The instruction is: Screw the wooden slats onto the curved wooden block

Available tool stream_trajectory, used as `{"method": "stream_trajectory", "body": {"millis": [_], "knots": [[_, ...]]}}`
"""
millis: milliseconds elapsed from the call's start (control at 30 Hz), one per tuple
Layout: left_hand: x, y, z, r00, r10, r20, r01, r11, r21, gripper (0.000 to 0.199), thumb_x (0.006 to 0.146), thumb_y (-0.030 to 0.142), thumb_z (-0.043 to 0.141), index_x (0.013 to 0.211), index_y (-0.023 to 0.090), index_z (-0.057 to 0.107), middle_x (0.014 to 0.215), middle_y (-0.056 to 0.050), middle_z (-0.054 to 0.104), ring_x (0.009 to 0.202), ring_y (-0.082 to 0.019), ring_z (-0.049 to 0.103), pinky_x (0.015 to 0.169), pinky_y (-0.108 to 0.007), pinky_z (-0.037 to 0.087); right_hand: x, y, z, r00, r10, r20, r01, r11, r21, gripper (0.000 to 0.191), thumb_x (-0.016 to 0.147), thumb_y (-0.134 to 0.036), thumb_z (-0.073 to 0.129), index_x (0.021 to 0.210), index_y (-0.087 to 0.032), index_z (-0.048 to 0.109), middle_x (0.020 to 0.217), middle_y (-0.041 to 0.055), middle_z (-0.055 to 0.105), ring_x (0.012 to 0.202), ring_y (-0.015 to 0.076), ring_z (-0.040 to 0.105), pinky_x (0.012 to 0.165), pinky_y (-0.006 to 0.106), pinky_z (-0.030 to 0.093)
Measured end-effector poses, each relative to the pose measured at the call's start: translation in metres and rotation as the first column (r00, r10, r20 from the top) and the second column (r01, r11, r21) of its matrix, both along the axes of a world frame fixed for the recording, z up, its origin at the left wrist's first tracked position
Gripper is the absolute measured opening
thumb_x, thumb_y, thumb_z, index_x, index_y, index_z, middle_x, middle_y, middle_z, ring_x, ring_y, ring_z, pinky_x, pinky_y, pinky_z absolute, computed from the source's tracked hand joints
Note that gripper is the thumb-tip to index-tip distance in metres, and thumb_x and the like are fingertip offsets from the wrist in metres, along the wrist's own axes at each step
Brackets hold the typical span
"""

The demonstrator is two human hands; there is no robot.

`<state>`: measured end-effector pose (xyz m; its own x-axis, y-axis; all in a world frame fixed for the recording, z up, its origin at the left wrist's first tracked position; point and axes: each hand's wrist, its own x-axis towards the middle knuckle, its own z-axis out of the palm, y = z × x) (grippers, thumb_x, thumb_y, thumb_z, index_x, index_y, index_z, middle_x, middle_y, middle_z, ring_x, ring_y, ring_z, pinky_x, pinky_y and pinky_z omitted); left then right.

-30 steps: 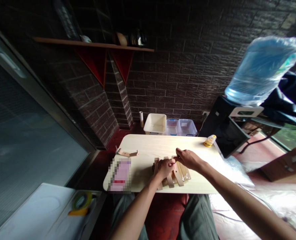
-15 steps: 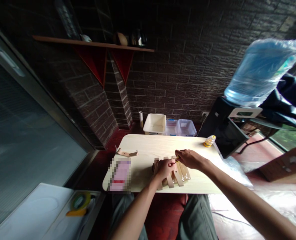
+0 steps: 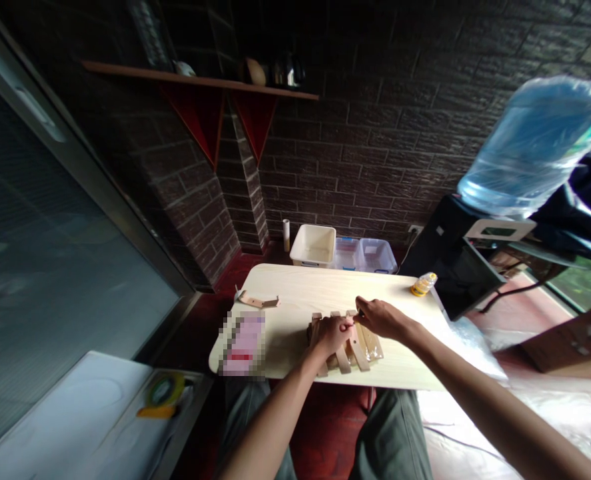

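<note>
On the pale table (image 3: 295, 287), near its front edge, lies a light wooden slatted piece (image 3: 344, 360) with clear plastic-wrapped material under and beside its slats. My left hand (image 3: 332, 335) rests across the slats, its fingers pinched together near the upper edge; what is between them is hidden. Close beside it, my right hand (image 3: 378, 315) is closed around a small tool with a dark and yellow handle, apparently a screwdriver, mostly covered by the fingers. Its tip points toward the left fingertips. Further left is a loose bent wooden piece (image 3: 258, 302) with holes.
A blurred pink item (image 3: 242, 340) lies at the table's left. A yellow-and-clear container (image 3: 424, 285) stands at the right back corner. Behind are a cream bin (image 3: 314, 245) and two clear bins (image 3: 378, 255). A water dispenser (image 3: 455, 247) stands right, a cardboard box (image 3: 575, 340) beyond.
The whole view has shifted slightly to the right. My right hand has turned a little at the wrist, and the yellow of the tool shows less. My left hand stays on the slats.
</note>
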<state>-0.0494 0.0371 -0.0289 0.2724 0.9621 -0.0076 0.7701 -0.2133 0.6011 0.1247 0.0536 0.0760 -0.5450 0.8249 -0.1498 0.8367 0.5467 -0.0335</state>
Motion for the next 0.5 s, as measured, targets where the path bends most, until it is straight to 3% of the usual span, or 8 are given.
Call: {"method": "stream_trajectory", "body": {"millis": [233,333,500], "knots": [[-0.001,-0.002,-0.001,1.000,0.019,0.022,-0.018,0.999,-0.033,0.026,0.086,0.037,0.053,0.097,0.025,0.072,0.089,-0.002,0.073,0.088,-0.019,0.065,0.076,-0.026,0.041,0.000,-0.003,0.021,0.994,0.088,-0.063,-0.089,0.996,-0.022,0.019,0.094,-0.028,0.052,0.111,-0.019,0.052,0.095,0.0089,0.070,0.082,0.0191,0.066,0.060,0.024,0.035],[0.000,-0.002,-0.001,0.999,0.035,0.018,-0.034,0.998,-0.045,0.026,0.085,0.038,0.054,0.098,0.024,0.072,0.089,-0.003,0.073,0.088,-0.020,0.065,0.076,-0.026,0.041,-0.001,-0.004,0.017,0.993,0.104,-0.047,-0.104,0.995,0.003,0.011,0.096,-0.026,0.048,0.102,-0.019,0.052,0.092,0.0086,0.070,0.079,0.0181,0.066,0.059,0.025,0.033],[-0.001,-0.002,-0.004,1.000,0.008,0.003,-0.008,0.999,0.051,0.025,0.086,0.036,0.050,0.091,0.026,0.073,0.089,-0.003,0.073,0.085,-0.020,0.065,0.074,-0.027,0.039,0.000,-0.004,0.002,0.997,0.072,-0.039,-0.072,0.997,0.016,0.016,0.098,-0.032,0.044,0.105,-0.018,0.048,0.083,0.0087,0.069,0.073,0.0188,0.066,0.056,0.025,0.031]]}}
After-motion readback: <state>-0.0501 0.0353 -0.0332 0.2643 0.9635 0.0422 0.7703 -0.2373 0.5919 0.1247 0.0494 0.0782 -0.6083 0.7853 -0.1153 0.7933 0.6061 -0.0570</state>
